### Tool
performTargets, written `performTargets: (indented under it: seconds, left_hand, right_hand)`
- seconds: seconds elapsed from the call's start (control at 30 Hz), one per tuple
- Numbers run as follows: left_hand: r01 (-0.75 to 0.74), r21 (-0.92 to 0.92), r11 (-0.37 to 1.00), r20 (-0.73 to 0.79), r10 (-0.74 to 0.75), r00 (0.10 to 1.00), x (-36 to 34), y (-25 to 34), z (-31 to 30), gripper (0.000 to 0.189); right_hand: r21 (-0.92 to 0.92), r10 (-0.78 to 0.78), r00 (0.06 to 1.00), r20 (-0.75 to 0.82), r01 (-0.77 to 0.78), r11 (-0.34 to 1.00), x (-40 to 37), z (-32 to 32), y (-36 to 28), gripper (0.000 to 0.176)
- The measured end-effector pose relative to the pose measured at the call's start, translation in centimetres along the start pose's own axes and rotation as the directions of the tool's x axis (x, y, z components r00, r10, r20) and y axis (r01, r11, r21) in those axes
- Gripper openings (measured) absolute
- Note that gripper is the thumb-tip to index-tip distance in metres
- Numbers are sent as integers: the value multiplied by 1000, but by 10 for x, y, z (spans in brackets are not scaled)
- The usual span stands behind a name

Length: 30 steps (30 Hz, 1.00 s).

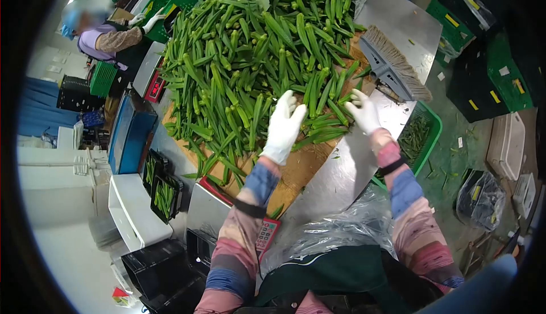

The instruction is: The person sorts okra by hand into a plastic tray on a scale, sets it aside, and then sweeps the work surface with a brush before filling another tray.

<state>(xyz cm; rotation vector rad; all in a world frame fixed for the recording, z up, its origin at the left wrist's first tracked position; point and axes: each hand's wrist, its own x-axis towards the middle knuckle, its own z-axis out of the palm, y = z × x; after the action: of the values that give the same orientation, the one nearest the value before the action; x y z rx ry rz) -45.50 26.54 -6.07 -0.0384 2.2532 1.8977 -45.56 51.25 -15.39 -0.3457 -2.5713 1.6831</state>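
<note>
A big heap of green okra [244, 69] covers a brown board [310, 169] on the metal table. My left hand [284, 127], in a white glove, rests at the near edge of the heap with its thumb apart from the fingers and nothing held. Also gloved in white, my right hand [364, 113] is at the heap's right edge, fingers spread close to a few okra pods [338, 111]. Several pods lie between the two hands.
A grey brush [392, 63] lies right of the heap. Below the table edge stands a green basket [435, 137] holding okra. Scales with a red keypad [266, 235] and black trays of okra [166, 195] are at left. A co-worker [108, 41] stands far left.
</note>
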Motion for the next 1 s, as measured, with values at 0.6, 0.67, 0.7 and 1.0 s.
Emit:
performTargets:
  seconds: [0.6, 0.67, 0.7, 1.0]
  left_hand:
    - [47, -81, 996, -158, -59, 986, -123, -62, 13, 59]
    - [97, -229, 969, -190, -142, 971, -152, -68, 8, 60]
    - [133, -270, 954, -201, -191, 961, -165, -73, 4, 60]
    - [291, -251, 923, -196, -343, 918, -251, -72, -2, 66]
  right_hand:
    - [413, 182, 880, 439, -378, 829, -133, 78, -47, 70]
    - [275, 254, 857, 448, -402, 873, -143, 65, -42, 72]
    - [341, 266, 885, 382, -403, 849, -149, 64, -30, 75]
    - [-219, 123, 984, 133, -92, 972, -149, -18, 24, 64]
